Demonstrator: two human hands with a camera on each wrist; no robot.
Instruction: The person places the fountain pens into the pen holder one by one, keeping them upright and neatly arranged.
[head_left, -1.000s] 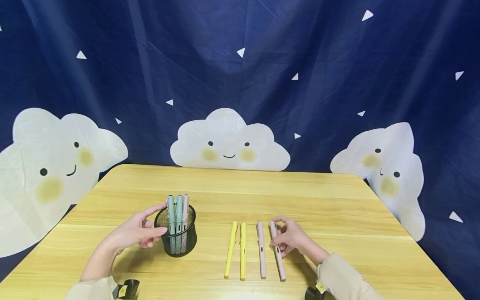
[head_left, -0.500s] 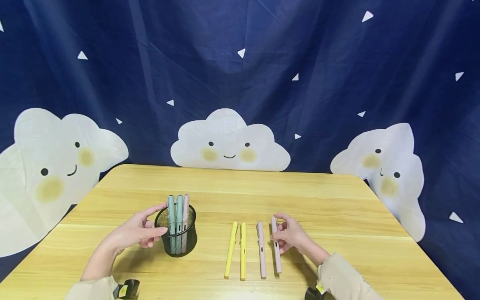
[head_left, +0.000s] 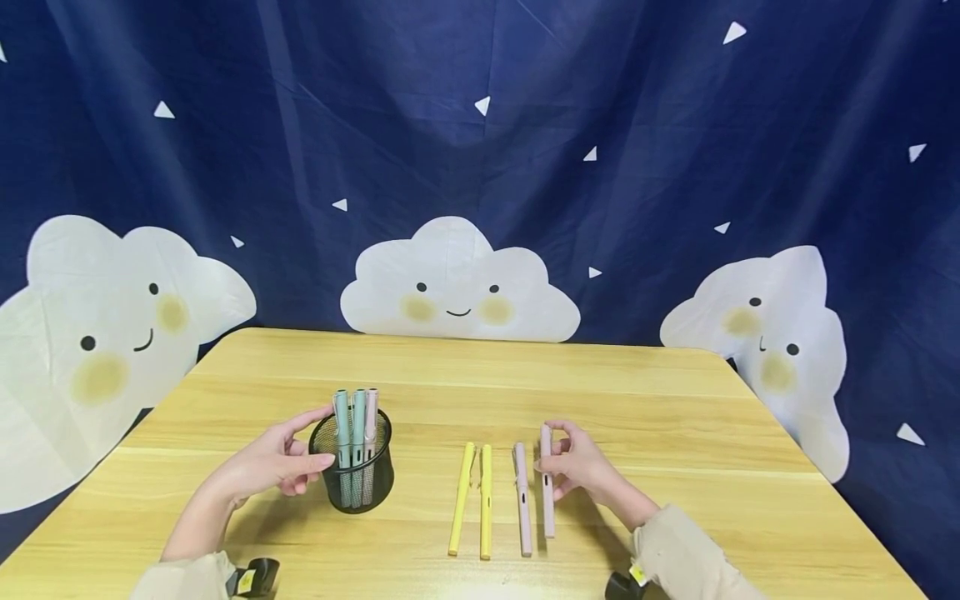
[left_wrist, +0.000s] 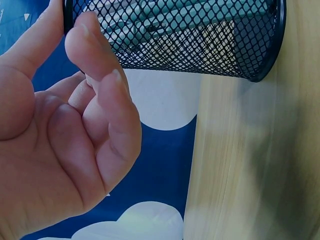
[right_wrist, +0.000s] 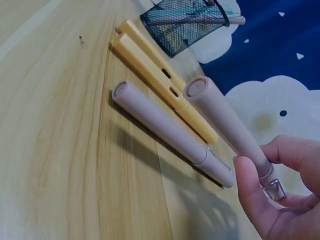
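Observation:
My left hand [head_left: 266, 458] holds the black mesh pen cup [head_left: 381, 479] by its side, the thumb at the near rim and the index finger at the far rim. Two green pens [head_left: 342, 429] and one pale pink pen [head_left: 371, 417] stand in it. Between thumb and fingers, my right hand [head_left: 581, 462] pinches a pale purple pen [head_left: 548, 508]. In the right wrist view this pen is raised off the table, its barrel end towards the camera. Left of it, a second pale purple pen [head_left: 523, 508] lies on the wood.
Two yellow pens [head_left: 486, 508] lie between the cup and the purple pens, one slightly slanted. Below them is a light wooden table [head_left: 645, 400]. A dark blue curtain [head_left: 637, 208] with white clouds hangs behind its far edge.
The right hand has lifted the pale purple pen from the table, shifting it slightly left and turning it more upright in view. The left hand and cup have stayed put.

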